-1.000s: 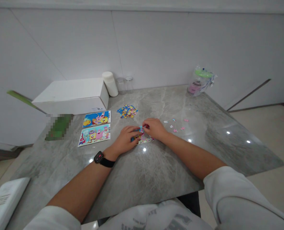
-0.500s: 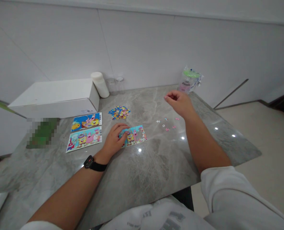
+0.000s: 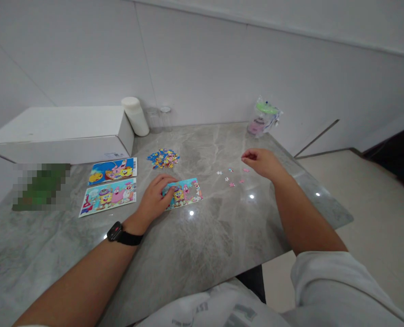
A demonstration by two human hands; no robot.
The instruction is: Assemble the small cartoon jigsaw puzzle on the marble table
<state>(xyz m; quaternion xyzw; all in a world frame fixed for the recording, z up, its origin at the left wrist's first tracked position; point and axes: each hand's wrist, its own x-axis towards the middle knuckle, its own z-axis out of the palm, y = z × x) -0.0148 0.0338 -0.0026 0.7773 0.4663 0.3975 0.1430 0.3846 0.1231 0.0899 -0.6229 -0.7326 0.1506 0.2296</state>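
My left hand (image 3: 155, 198) lies on the left part of a partly filled jigsaw puzzle (image 3: 179, 196), its fingers stretched out over it. Gaps show towards the puzzle's right end. Just right of and behind several loose puzzle pieces (image 3: 232, 185), pink and pale ones, hovers my right hand (image 3: 261, 162). Its fingers are curled and drawn together at the tips; whatever may be between them is hidden. Left of my left hand lie two printed picture cards, a lower one (image 3: 108, 197) with a matching cartoon scene and a blue one (image 3: 112, 171) behind it.
A heap of mixed puzzle pieces (image 3: 164, 159) lies behind the puzzle. Along the wall stand a white box (image 3: 59, 131), a white bottle (image 3: 135, 117), two clear containers (image 3: 166, 120) and a clear plastic bag (image 3: 263, 119). A blurred green patch (image 3: 41, 188) is at left on the grey marbled table (image 3: 202, 254).
My right hand has come down and nearer, and a little right, towards the loose pieces. My left hand stays on the puzzle. The whole view has shifted slightly.
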